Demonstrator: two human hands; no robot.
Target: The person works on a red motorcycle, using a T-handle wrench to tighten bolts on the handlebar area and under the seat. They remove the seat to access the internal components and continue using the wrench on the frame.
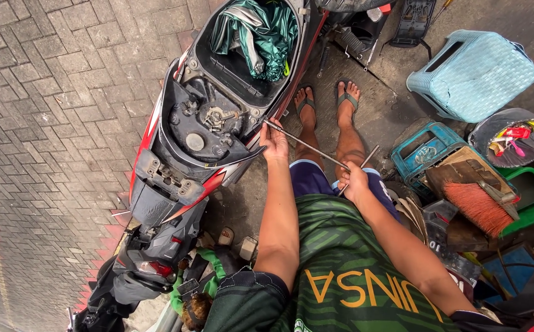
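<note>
Right hand (354,182) grip closed on thin steel T-wrench (307,145), left hand (274,142) steadying shaft beside scooter (218,117)

A long, thin metal T-handle wrench (307,146) slants from the scooter's open rear compartment (212,120) back toward the person, crossbar at the near end, gripped at both ends.

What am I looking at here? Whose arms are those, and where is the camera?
The camera sits on a person's head and looks down, so the arms are their own. The left hand steadies a long thin metal rod near the opened scooter; the right hand grips the rod's other end at a crossbar handle. The scooter's seat compartment holds a green cloth. On the ground to the right lie a pale blue stool, a brush and a teal crate.
</note>
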